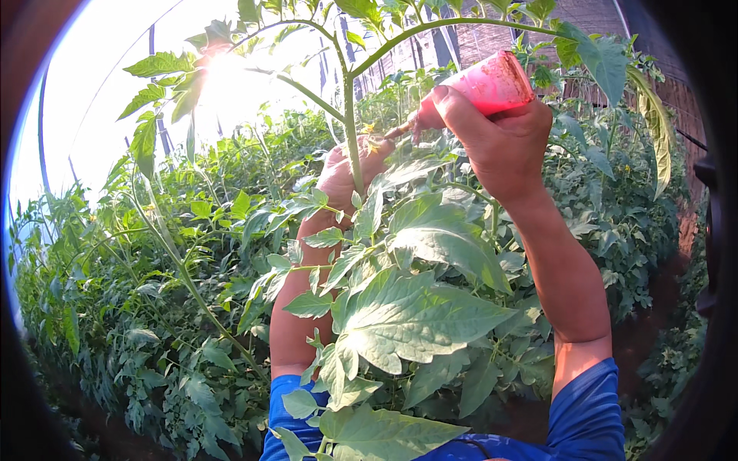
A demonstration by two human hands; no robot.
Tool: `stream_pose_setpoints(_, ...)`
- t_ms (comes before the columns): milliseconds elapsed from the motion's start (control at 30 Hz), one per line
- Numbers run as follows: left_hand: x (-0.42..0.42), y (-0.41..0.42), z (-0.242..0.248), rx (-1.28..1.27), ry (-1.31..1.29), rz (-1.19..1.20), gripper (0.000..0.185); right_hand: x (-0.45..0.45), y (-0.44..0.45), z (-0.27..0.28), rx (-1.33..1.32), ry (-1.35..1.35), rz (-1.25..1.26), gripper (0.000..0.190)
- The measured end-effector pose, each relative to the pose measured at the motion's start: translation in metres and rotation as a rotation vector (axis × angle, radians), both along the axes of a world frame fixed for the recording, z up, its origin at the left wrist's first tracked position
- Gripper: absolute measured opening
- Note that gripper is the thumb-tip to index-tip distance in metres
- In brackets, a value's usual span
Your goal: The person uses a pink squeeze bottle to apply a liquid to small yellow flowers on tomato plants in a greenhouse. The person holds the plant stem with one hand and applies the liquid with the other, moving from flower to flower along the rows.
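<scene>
My right hand grips a translucent bottle of pink-red liquid, tilted with its base up and to the right. Dark residue stains the base. A thin brown applicator tip points down-left from its neck, at small yellow tomato flowers. Behind the upright tomato stem, my left hand is raised with its fingers at these flowers. The stem and leaves partly cover that hand, so its grip on the flowers is unclear. Broad tomato leaves hang between my forearms.
Dense tomato plants surround me on both sides. An arching branch crosses above the bottle, with a curled leaf drooping at right. Bright sun glares at upper left beside greenhouse posts. Dark soil shows at lower right.
</scene>
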State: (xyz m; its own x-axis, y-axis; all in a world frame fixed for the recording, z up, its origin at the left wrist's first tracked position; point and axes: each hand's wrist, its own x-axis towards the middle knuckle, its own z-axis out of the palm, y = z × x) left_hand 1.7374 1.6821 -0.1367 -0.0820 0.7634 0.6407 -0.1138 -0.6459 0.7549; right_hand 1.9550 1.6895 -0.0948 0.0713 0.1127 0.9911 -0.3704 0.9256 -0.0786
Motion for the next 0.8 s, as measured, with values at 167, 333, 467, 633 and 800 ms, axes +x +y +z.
stream_pose_setpoints(167, -0.006, 0.007, -0.004, -0.027, -0.119, -0.083, 0.018, 0.001, 0.003, -0.001, -0.038, 0.015, 0.166, 0.011)
stream_pose_setpoints(333, -0.011, 0.006, -0.010, -0.069, -0.196, -0.145, 0.022, -0.004, 0.010, -0.002, -0.063, -0.016, 0.139, 0.011)
stream_pose_setpoints(467, -0.010, 0.006, -0.011, -0.010, -0.199, -0.175, 0.024, -0.006, 0.013, -0.002, -0.072, -0.016, 0.222, 0.012)
stream_pose_setpoints(633, -0.009, 0.005, -0.009, -0.004, -0.170, -0.157, 0.024, -0.007, 0.011, -0.001, -0.063, -0.036, 0.227, 0.008)
stream_pose_setpoints(800, -0.009, 0.003, -0.008, -0.017, -0.139, -0.140, 0.019, -0.006, 0.008, -0.002, -0.073, -0.010, 0.225, 0.006)
